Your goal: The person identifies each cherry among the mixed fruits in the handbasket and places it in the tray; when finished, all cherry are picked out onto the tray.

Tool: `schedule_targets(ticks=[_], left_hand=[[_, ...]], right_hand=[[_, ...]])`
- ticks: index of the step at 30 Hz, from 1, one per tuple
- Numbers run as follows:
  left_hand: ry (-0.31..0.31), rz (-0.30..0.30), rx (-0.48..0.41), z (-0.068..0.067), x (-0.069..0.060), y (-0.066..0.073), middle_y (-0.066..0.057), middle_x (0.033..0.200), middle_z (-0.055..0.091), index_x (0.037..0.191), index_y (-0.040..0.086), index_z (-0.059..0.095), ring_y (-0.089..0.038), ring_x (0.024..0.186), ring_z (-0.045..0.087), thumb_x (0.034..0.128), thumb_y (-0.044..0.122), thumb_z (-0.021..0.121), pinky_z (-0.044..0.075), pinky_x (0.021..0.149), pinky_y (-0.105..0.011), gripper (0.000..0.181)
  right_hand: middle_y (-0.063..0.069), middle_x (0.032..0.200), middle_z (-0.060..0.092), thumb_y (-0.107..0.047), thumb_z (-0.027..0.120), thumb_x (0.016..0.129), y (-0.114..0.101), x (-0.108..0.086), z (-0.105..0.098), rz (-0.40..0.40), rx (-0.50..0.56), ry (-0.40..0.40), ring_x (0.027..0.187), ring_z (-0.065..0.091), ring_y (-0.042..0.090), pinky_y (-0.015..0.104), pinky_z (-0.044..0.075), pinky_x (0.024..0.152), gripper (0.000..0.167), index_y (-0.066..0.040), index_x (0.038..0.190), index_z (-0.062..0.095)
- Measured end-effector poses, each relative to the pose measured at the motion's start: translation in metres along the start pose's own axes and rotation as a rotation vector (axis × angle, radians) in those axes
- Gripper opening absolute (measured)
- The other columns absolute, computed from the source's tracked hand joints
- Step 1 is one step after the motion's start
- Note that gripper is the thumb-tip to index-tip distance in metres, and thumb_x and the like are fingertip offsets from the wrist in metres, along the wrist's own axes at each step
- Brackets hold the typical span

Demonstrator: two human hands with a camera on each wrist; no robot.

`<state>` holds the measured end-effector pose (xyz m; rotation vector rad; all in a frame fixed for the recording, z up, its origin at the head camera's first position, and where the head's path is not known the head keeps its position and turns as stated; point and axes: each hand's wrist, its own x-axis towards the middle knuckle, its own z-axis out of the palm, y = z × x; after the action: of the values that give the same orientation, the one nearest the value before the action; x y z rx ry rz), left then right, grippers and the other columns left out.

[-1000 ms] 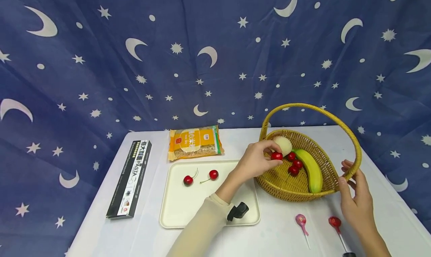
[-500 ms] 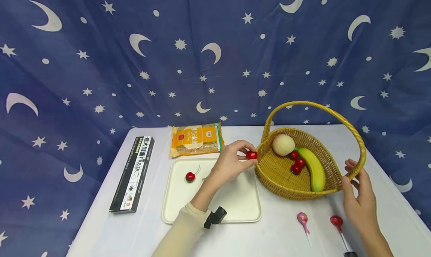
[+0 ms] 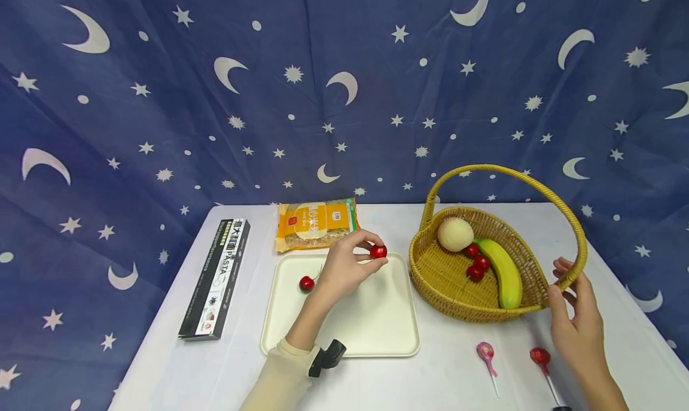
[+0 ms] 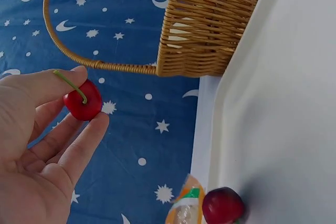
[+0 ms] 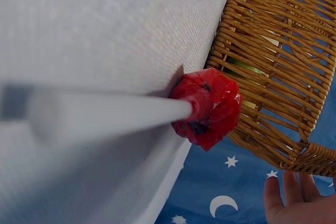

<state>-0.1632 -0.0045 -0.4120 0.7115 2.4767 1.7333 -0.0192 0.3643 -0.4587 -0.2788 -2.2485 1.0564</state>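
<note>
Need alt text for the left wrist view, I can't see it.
The left hand pinches a red cherry, green stem showing, against a blue star-and-moon backdrop. A wicker basket shows at the top; at the bottom, another cherry lies on a pale tray near an orange package.

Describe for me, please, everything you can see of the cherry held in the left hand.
The cherry is round, glossy and red, with a thin green stem; I cannot tell whether it is real. The left hand pinches it between thumb and fingers, in the air, left of the basket.
</note>
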Motion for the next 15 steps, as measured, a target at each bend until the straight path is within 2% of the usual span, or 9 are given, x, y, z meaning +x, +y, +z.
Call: schedule_targets(ticks=[6, 15], left_hand=[[0.018, 0.026, -0.002, 0.000, -0.002, -0.009, -0.010, 0.108, 0.076, 0.107, 0.009, 0.074, -0.023, 0.103, 0.074, 0.0873, 0.005, 0.087, 0.065, 0.087, -0.025, 0.023], [0.021, 0.008, -0.018, 0.002, -0.003, -0.016, -0.011, 0.109, 0.074, 0.106, 0.009, 0.074, -0.025, 0.104, 0.072, 0.0869, 0.002, 0.086, 0.065, 0.086, -0.026, 0.023]], right_hand=[[-0.019, 0.154, 0.052, -0.006, 0.050, 0.110, 0.000, -0.001, -0.001, 0.008, 0.001, 0.000, 0.134, 0.043, -0.015, -0.004, 0.033, 0.106, 0.053, -0.021, 0.161, 0.044], [-0.019, 0.156, 0.052, -0.007, 0.050, 0.111, 0.002, 0.000, 0.000, 0.005, 0.000, -0.005, 0.135, 0.043, -0.015, -0.004, 0.032, 0.107, 0.053, -0.022, 0.161, 0.043]])
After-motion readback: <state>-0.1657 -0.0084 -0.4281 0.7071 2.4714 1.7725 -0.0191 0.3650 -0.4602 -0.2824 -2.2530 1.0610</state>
